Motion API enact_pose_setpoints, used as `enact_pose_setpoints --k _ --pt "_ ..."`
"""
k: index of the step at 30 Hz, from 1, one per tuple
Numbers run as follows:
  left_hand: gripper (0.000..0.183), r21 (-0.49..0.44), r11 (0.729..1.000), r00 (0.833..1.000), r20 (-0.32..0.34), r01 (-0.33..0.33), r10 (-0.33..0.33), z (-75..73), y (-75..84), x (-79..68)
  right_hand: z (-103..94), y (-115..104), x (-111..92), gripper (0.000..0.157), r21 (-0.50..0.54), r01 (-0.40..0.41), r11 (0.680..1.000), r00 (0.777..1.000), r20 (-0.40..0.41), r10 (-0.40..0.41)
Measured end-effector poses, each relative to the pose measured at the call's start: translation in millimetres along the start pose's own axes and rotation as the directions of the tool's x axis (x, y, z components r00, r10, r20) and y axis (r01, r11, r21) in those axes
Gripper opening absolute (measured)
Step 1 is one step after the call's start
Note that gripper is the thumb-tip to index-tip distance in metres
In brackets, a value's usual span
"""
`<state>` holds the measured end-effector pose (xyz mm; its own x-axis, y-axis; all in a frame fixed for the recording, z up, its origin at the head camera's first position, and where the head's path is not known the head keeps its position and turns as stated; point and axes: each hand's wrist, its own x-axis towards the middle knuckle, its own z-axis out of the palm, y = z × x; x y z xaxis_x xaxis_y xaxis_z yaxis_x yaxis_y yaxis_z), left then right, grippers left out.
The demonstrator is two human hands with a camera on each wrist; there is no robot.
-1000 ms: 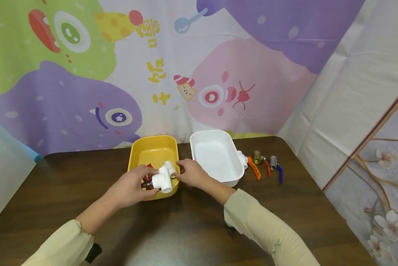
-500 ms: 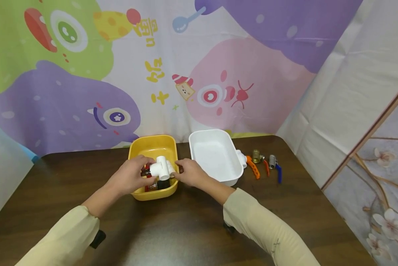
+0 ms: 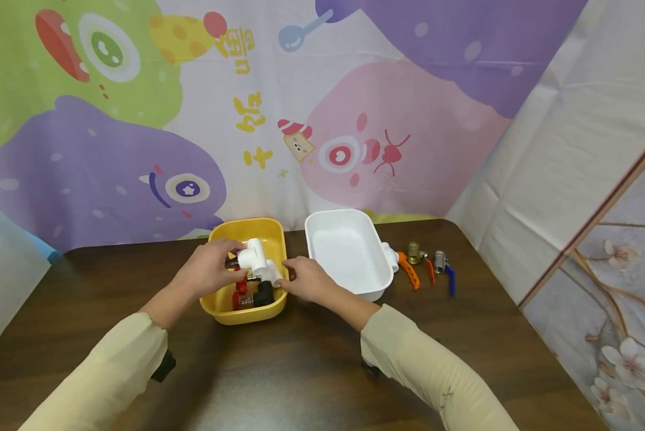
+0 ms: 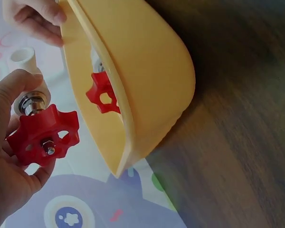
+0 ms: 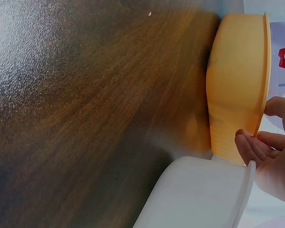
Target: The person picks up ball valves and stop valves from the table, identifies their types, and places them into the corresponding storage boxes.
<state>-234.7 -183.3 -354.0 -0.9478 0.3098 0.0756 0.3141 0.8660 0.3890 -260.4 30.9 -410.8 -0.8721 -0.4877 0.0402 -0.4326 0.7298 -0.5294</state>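
My left hand (image 3: 209, 269) holds a white pipe valve (image 3: 252, 254) above the yellow tray (image 3: 236, 222). In the left wrist view, the thumb and fingers are around its white body, and its red handwheel (image 4: 26, 137) faces the camera. Inside the tray lie another white valve (image 3: 270, 273) and a black valve (image 3: 264, 294); a red handwheel (image 4: 103, 92) shows past the rim in the left wrist view. My right hand (image 3: 310, 280) pinches the tray's right rim, with the thumb on one side and fingers on the other in the right wrist view.
A white tray (image 3: 349, 218) stands right of the yellow one. Beside it on the brown table (image 3: 312, 371) lie valves with an orange lever (image 3: 410, 272), a red lever (image 3: 429, 270) and a blue lever (image 3: 450, 280). A printed curtain (image 3: 268, 179) hangs behind.
My left hand has moved farther back and slightly left, carrying the white valve across the tray and uncovering the valves inside. The right hand has stayed at the tray's rim.
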Motion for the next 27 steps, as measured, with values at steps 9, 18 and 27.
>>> enact_pose_setpoints --k 9,18,27 --pt "0.048 0.043 0.998 0.999 -0.012 0.035 -0.035 0.8 -10.5 12.1 -0.4 -1 0 0.048 0.012 -0.017 1.0 1.0 0.007 0.017" --pt "0.047 0.056 0.998 0.999 -0.026 0.04 -0.038 0.9 -15.1 18.6 0.0 -1 0 0.048 -0.001 -0.012 1.0 1.0 0.009 0.012" --pt "0.047 0.053 0.996 0.998 -0.019 0.069 -0.068 3.2 -19.2 24.9 -0.7 -1 0 0.049 -0.004 -0.022 1.0 1.0 0.008 0.022"
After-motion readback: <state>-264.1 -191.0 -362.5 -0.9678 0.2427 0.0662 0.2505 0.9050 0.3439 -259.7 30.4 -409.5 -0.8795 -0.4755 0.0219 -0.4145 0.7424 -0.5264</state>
